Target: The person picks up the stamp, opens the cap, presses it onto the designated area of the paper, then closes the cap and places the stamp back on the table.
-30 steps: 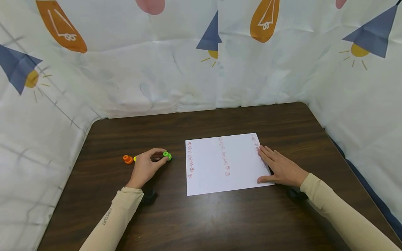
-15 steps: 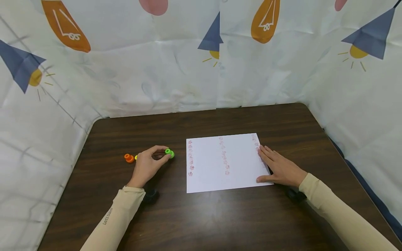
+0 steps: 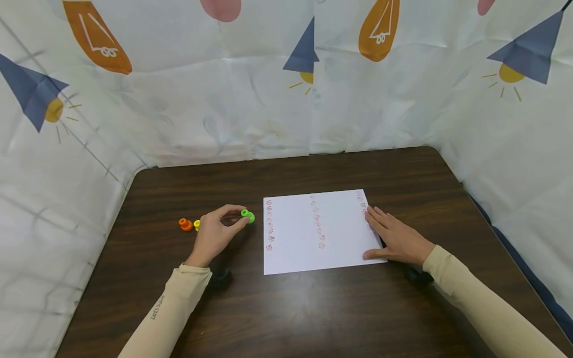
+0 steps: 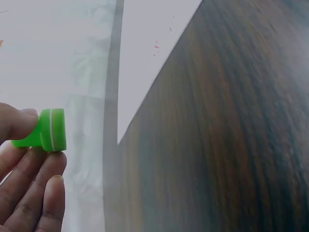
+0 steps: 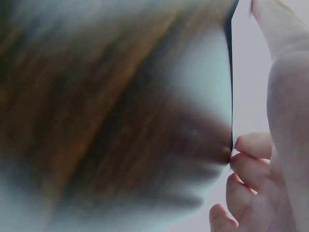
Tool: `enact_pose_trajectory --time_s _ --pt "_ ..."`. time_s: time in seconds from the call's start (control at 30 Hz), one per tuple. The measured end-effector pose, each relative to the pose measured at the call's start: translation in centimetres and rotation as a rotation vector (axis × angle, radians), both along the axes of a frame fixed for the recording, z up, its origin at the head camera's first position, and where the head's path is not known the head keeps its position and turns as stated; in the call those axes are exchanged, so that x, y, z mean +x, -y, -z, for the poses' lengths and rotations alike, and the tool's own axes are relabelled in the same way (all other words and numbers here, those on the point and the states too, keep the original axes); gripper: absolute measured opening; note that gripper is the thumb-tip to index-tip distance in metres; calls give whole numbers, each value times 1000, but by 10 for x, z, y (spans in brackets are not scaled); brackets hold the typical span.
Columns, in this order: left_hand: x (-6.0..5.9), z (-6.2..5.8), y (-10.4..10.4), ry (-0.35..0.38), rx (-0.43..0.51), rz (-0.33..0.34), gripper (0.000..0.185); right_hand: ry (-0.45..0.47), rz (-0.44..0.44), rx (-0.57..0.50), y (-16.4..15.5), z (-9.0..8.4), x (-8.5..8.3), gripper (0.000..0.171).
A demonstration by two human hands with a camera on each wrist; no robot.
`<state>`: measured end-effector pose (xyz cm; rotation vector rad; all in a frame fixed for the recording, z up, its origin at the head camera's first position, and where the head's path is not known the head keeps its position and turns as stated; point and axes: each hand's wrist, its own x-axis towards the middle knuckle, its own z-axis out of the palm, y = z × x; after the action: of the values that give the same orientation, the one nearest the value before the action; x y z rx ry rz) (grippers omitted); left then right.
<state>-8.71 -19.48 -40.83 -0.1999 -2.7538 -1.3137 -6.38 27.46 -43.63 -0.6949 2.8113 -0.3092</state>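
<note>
I see the left hand (image 3: 214, 237) pinching the green piece (image 3: 248, 216) at its fingertips. Right of that hand, a strip of desk (image 3: 252, 253) separates the piece from the left edge of the paper sheet (image 3: 295, 228). The right hand (image 3: 396, 240), released with fingers extended, lies across the sheet's right edge. Left of the left hand: the yellow piece (image 3: 196, 225), then the orange piece (image 3: 185, 224).

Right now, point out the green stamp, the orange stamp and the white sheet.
Green stamp (image 4: 47, 129): left wrist view, on its wide base.
Orange stamp (image 3: 185, 224): head view, middle of its body.
White sheet (image 3: 337, 231): head view, bare paper near its centre.
</note>
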Motion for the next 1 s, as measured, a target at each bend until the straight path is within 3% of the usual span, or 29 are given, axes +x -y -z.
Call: enact_pose_trajectory --time_s 0.73,1.0 --pt "-5 -18 -46 -87 144 91 26 -23 22 -79 0 -4 -2 117" --pt "-10 -20 -63 -133 215 98 27 -140 93 -262 -1 -15 -7 105"
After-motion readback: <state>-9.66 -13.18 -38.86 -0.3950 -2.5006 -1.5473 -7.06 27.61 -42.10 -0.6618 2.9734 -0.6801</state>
